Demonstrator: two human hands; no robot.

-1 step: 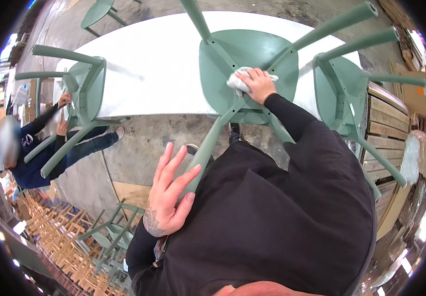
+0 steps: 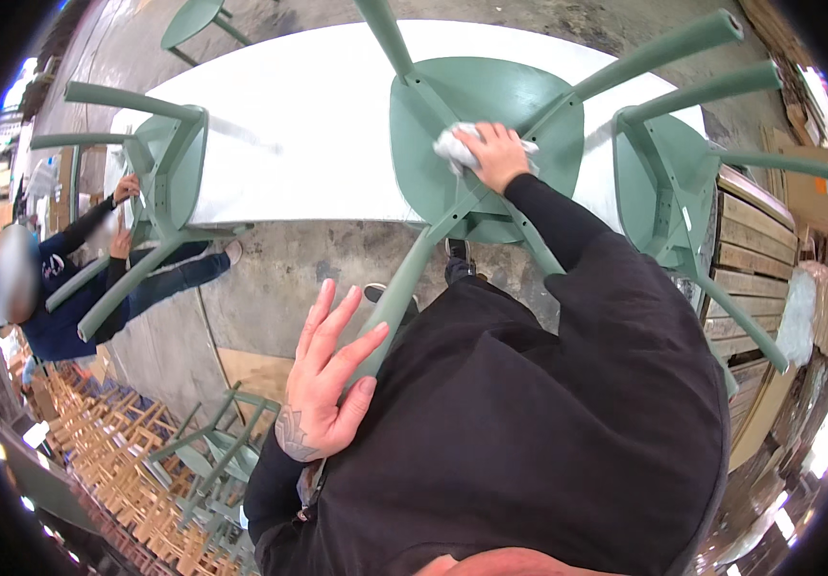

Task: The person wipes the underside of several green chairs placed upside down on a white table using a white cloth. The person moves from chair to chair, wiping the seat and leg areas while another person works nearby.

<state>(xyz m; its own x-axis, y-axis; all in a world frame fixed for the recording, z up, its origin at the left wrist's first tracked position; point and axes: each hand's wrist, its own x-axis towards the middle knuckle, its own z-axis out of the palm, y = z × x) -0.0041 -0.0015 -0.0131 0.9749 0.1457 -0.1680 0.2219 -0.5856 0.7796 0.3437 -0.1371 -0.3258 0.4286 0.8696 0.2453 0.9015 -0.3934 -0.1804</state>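
Observation:
A green chair (image 2: 536, 91) lies upside down on a white-topped table, its legs sticking out toward me and away. My right hand (image 2: 500, 156) presses a crumpled white cloth (image 2: 454, 147) against the underside of its seat, near the crossed braces. The fingers are bent over the cloth and cover part of it. My left hand (image 2: 325, 384) is held low, fingers stretched and apart, next to the chair's near left leg (image 2: 399, 291). Nothing is in that hand; whether it touches the leg I cannot tell.
More upturned green chairs stand at the left (image 2: 179, 178) and right (image 2: 668, 158) of the white table (image 2: 289, 125). A co-worker (image 2: 59, 278) handles the left one. Bare wooden chair frames (image 2: 116, 451) are stacked behind at lower left; slatted wood (image 2: 755, 235) is at right.
My right hand and the cloth have slid slightly left and upward on the seat underside. The left hand is almost unmoved, a touch further left.

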